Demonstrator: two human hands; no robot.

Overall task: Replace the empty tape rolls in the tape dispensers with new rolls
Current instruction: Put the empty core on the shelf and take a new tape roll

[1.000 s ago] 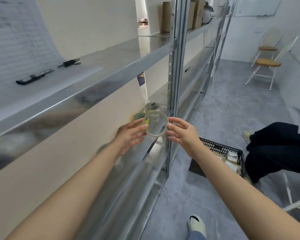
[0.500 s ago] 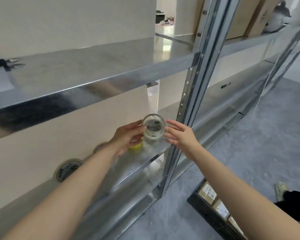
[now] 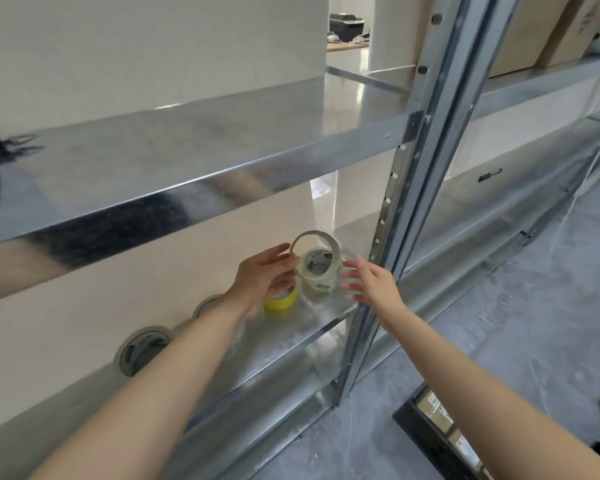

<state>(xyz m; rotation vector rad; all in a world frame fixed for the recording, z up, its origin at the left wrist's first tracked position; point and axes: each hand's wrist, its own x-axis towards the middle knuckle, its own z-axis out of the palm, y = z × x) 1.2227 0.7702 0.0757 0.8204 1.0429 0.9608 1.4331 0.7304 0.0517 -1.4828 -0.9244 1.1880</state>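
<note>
My left hand (image 3: 262, 277) pinches the left edge of a thin whitish tape roll (image 3: 313, 233) and holds it upright over the lower metal shelf (image 3: 291, 337). Just below and behind it stands a stack of clear tape rolls with green labels (image 3: 318, 271). A yellow tape roll (image 3: 280, 302) sits under my left palm. My right hand (image 3: 369, 282) hovers to the right of the held roll with fingers spread and blurred, gripping nothing. No tape dispenser is in view.
Two more tape rolls (image 3: 142, 348) (image 3: 205, 304) lean against the wall behind my left arm. A shelf upright (image 3: 404, 202) stands right of my hands. Pliers (image 3: 13, 147) lie on the upper shelf. A black crate (image 3: 437, 438) sits on the floor.
The view has swung left and closer to the shelf. The held roll has come down toward the stacked rolls. My right hand's fingers have come off the roll and spread.
</note>
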